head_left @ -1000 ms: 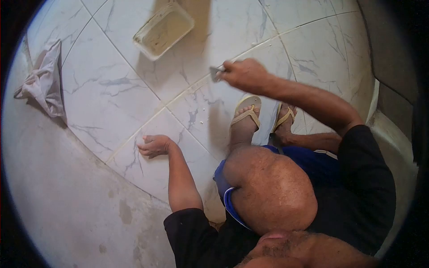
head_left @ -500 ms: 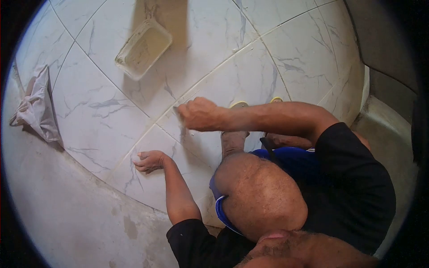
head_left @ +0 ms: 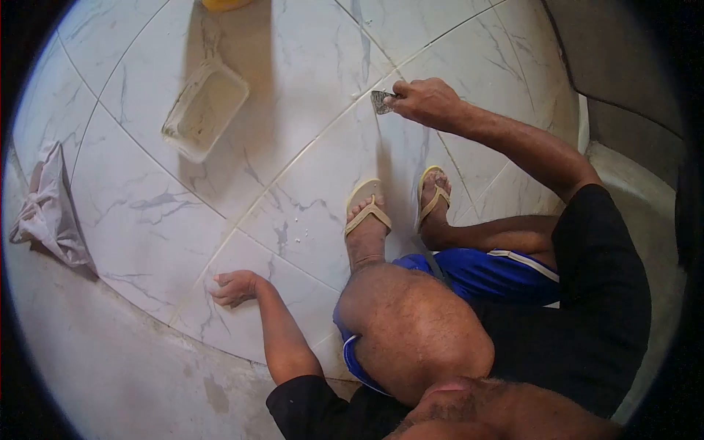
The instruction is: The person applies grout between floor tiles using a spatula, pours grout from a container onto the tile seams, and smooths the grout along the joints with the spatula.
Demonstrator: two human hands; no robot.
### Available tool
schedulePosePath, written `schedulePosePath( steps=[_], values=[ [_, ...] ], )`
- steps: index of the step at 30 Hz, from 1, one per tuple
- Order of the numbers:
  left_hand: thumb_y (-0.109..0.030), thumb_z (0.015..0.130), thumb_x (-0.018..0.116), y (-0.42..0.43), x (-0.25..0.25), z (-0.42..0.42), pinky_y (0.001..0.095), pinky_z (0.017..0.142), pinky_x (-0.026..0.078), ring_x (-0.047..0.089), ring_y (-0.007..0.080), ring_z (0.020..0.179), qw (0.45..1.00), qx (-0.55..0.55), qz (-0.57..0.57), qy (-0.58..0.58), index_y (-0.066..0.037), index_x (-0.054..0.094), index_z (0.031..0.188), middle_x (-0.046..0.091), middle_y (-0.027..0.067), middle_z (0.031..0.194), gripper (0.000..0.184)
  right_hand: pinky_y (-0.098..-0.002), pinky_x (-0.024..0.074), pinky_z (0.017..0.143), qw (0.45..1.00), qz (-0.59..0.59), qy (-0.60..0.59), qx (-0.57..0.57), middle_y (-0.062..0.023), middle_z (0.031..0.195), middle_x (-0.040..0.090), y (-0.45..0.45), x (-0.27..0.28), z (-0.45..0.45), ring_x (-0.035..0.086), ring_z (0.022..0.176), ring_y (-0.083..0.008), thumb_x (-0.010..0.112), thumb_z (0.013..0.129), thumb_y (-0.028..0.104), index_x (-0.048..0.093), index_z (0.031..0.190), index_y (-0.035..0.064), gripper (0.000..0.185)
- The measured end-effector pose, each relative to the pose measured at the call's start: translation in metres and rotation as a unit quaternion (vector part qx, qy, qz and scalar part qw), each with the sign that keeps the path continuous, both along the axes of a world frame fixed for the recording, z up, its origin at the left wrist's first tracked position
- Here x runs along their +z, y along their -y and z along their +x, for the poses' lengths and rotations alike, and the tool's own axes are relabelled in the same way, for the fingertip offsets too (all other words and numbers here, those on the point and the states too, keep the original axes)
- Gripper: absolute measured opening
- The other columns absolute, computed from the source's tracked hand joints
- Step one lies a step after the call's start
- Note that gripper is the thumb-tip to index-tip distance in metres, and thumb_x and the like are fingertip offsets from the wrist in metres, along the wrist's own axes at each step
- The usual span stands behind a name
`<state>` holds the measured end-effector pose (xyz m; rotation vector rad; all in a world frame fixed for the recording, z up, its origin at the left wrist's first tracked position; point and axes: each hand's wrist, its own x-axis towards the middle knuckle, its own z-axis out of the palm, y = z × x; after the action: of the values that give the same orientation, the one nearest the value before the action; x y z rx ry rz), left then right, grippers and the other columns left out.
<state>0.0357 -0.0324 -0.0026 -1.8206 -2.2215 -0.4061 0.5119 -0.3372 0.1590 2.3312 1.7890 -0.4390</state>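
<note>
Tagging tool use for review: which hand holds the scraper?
The right hand grips the scraper; the left hand, loosely curled, shows no tool.

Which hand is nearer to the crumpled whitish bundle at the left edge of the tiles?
Left. The left hand is right of the whitish bundle and lower in view; the right hand, holding a scraper, is much farther right, across the tiles.

You're at what looks like a floor-tiling site: white, grey-veined tiles with pale-filled joints, a residue-smeared tub, a flat-bladed tool in your right hand, bare grey surfacing alongside. Whether it belongs to a home or a shop, you can't tell.
</note>
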Motion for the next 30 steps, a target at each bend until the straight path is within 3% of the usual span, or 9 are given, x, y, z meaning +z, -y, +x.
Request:
schedulePosePath(
  steps=[2, 3, 4, 5, 6, 9, 21, 25, 30],
  values=[
    [-0.04, 0.101, 0.055, 0.001, 0.007, 0.004, 0.0576, 0.1, 0.04, 0.052, 0.0413, 0.122, 1.0, 0.003, -0.006, 0.003, -0.002, 0.052, 0.135, 0.051, 0.0194, 0.134, 0.051, -0.0354, 0.0561, 0.053, 1.0, 0.013, -0.02, -0.007, -0.006, 0.092, 0.064, 0.005, 0.002, 0.002, 0.069, 0.071, -0.0232, 0.065, 0.091, 0.02, 0.073, 0.104, 0.0164, 0.015],
    [-0.041, 0.101, 0.055, 0.002, 0.007, 0.003, 0.0576, 0.1, 0.039, 0.052, 0.041, 0.123, 1.0, 0.008, -0.007, -0.006, -0.002, 0.052, 0.135, 0.051, 0.0196, 0.135, 0.051, -0.0453, 0.0576, 0.059, 0.995, 0.044, -0.084, -0.023, -0.0107, 0.093, 0.065, -0.001, -0.001, -0.008, 0.07, 0.073, -0.0294, 0.06, 0.094, 0.025, 0.068, 0.095, 0.0119, 0.015],
    [-0.041, 0.101, 0.054, 0.001, 0.006, 0.002, 0.0576, 0.1, 0.039, 0.052, 0.0407, 0.124, 1.0, 0.01, -0.008, -0.012, -0.001, 0.052, 0.135, 0.051, 0.0197, 0.135, 0.052, -0.0446, 0.0576, 0.059, 0.992, 0.05, -0.106, -0.051, -0.0092, 0.095, 0.065, -0.004, -0.015, -0.022, 0.071, 0.076, -0.029, 0.061, 0.092, 0.022, 0.069, 0.097, 0.0149, 0.012],
    [-0.041, 0.101, 0.054, -0.001, 0.004, 0.002, 0.0575, 0.101, 0.039, 0.052, 0.0403, 0.124, 1.0, 0.012, -0.008, -0.017, -0.001, 0.052, 0.135, 0.051, 0.0199, 0.136, 0.052, -0.0438, 0.0575, 0.06, 0.992, 0.069, -0.104, 0.014, -0.0092, 0.096, 0.066, -0.018, -0.006, -0.035, 0.071, 0.077, -0.0287, 0.06, 0.091, 0.02, 0.07, 0.099, 0.0165, 0.013],
    [-0.042, 0.101, 0.054, -0.002, 0.007, 0.004, 0.0573, 0.101, 0.039, 0.051, 0.0398, 0.126, 0.999, 0.028, -0.029, -0.018, -0.002, 0.053, 0.136, 0.051, 0.0204, 0.138, 0.053, -0.0436, 0.0578, 0.061, 0.992, 0.003, -0.128, 0.004, -0.0091, 0.096, 0.065, -0.033, -0.001, -0.046, 0.071, 0.08, -0.0279, 0.06, 0.09, 0.02, 0.071, 0.1, 0.0164, 0.015],
    [-0.044, 0.101, 0.053, -0.002, 0.008, 0.004, 0.0562, 0.1, 0.04, 0.052, 0.0401, 0.125, 0.999, 0.028, -0.028, -0.018, -0.003, 0.052, 0.137, 0.051, 0.0197, 0.138, 0.055, -0.041, 0.0556, 0.057, 0.993, 0.056, -0.097, 0.033, -0.0075, 0.093, 0.063, -0.038, -0.008, -0.053, 0.069, 0.074, -0.0238, 0.061, 0.093, 0.022, 0.072, 0.099, 0.0144, 0.014],
    [-0.048, 0.103, 0.049, -0.002, 0.012, 0.009, 0.0568, 0.103, 0.039, 0.051, 0.0401, 0.127, 0.998, 0.047, -0.047, -0.011, -0.005, 0.052, 0.138, 0.051, 0.0177, 0.14, 0.055, -0.0381, 0.0587, 0.058, 0.997, -0.023, 0.005, -0.076, -0.0073, 0.091, 0.064, 0.05, 0.003, 0.053, 0.071, 0.075, -0.024, 0.065, 0.092, 0.019, 0.072, 0.094, 0.0134, 0.009],
    [-0.048, 0.103, 0.049, -0.002, 0.01, 0.006, 0.0567, 0.103, 0.039, 0.05, 0.0401, 0.128, 0.998, 0.044, -0.047, -0.007, -0.005, 0.052, 0.139, 0.051, 0.0175, 0.14, 0.056, -0.0385, 0.0579, 0.058, 0.996, 0.061, -0.032, -0.051, -0.0061, 0.091, 0.064, 0.045, 0.005, 0.035, 0.07, 0.075, -0.024, 0.066, 0.089, 0.016, 0.069, 0.101, 0.0161, 0.012],
    [-0.048, 0.103, 0.05, -0.001, 0.012, 0.008, 0.0553, 0.103, 0.039, 0.052, 0.0389, 0.127, 0.998, 0.039, -0.042, -0.022, -0.004, 0.054, 0.138, 0.052, 0.0184, 0.139, 0.056, -0.0389, 0.0575, 0.06, 0.994, 0.048, -0.02, -0.094, -0.0074, 0.094, 0.066, 0.053, -0.006, 0.041, 0.071, 0.077, -0.0258, 0.065, 0.09, 0.017, 0.07, 0.103, 0.0158, 0.013]
  ],
)
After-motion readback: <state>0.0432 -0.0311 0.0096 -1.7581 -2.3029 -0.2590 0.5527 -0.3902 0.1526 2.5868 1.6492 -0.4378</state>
